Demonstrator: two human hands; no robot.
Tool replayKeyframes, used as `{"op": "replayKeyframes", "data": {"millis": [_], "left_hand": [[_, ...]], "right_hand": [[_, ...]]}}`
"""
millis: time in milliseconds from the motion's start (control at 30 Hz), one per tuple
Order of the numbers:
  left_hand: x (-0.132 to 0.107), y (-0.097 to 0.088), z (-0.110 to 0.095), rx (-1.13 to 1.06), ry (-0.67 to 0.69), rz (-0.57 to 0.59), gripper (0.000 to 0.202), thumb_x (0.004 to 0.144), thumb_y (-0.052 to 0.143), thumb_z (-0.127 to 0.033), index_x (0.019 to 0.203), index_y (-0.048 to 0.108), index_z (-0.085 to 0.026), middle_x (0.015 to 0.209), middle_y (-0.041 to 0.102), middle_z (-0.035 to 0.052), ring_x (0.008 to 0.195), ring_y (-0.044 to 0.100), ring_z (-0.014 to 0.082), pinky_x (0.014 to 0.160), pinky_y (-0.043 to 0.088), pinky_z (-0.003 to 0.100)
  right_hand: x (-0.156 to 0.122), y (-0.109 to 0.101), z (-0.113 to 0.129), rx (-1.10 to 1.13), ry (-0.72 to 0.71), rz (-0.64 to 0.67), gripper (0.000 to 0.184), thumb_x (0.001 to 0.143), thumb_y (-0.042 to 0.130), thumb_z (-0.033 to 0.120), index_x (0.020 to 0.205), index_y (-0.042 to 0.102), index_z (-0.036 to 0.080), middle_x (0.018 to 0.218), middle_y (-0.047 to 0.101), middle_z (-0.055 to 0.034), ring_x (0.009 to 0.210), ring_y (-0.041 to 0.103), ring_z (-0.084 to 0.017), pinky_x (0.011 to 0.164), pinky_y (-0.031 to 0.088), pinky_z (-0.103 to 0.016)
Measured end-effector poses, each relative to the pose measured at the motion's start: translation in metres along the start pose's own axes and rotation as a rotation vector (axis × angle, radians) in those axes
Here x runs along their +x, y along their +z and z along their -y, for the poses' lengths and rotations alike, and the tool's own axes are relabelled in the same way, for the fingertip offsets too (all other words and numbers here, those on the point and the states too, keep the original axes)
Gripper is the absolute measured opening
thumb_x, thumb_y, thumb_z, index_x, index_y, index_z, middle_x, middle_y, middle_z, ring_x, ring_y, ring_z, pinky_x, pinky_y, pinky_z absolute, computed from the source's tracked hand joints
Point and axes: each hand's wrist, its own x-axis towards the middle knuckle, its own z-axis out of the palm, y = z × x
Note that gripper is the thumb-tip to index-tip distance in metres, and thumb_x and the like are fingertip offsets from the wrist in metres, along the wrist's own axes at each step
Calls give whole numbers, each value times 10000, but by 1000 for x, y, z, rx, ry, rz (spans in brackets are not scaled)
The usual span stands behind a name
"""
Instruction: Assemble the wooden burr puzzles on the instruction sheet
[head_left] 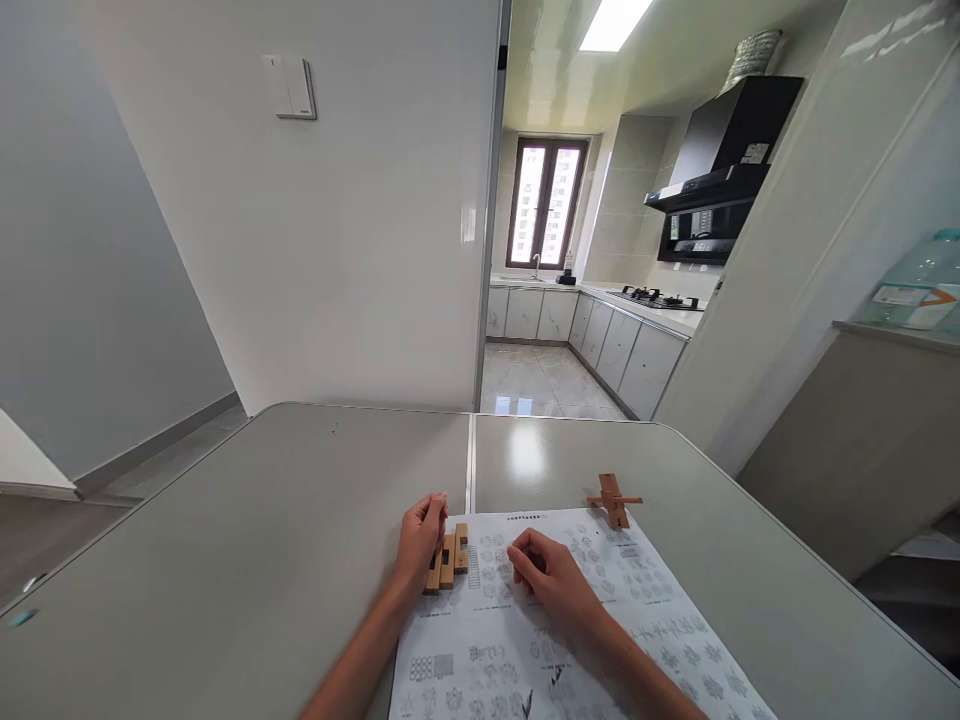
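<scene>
My left hand (420, 538) rests curled at the left edge of a printed instruction sheet (570, 640), its fingers touching a row of light wooden puzzle bars (448, 558) that lie side by side on the paper. On the middle of the sheet sits my right hand (547, 575), fingers curled under in a loose fist; what it holds, if anything, is hidden. An assembled wooden cross-shaped puzzle (614, 500) stands at the sheet's far right corner, apart from both hands.
A grey table (247, 560) with a centre seam carries everything. Beyond its far edge are a white wall (315, 250) and an open doorway to a kitchen (570, 340). A counter with a water bottle (922, 285) stands on the right.
</scene>
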Motion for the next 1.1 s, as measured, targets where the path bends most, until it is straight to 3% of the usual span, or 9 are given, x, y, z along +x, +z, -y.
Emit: {"op": "replayKeyframes", "data": {"millis": [767, 1100], "left_hand": [[-4, 0, -2, 30, 4, -7, 406, 838, 575, -543, 640, 405, -232, 524, 281, -101, 457, 233, 91, 444, 249, 202], [-6, 2, -4, 45, -8, -24, 416, 819, 574, -555, 628, 388, -236, 526, 284, -93, 463, 258, 99, 450, 256, 205]], "right_hand": [[1, 1, 2, 12, 6, 15, 452, 943, 550, 652, 827, 562, 216, 681, 639, 1, 554, 525, -141, 556, 412, -263], [1, 3, 4, -31, 26, 13, 541, 893, 518, 762, 804, 548, 228, 659, 630, -2, 552, 534, -159, 563, 412, -278]]}}
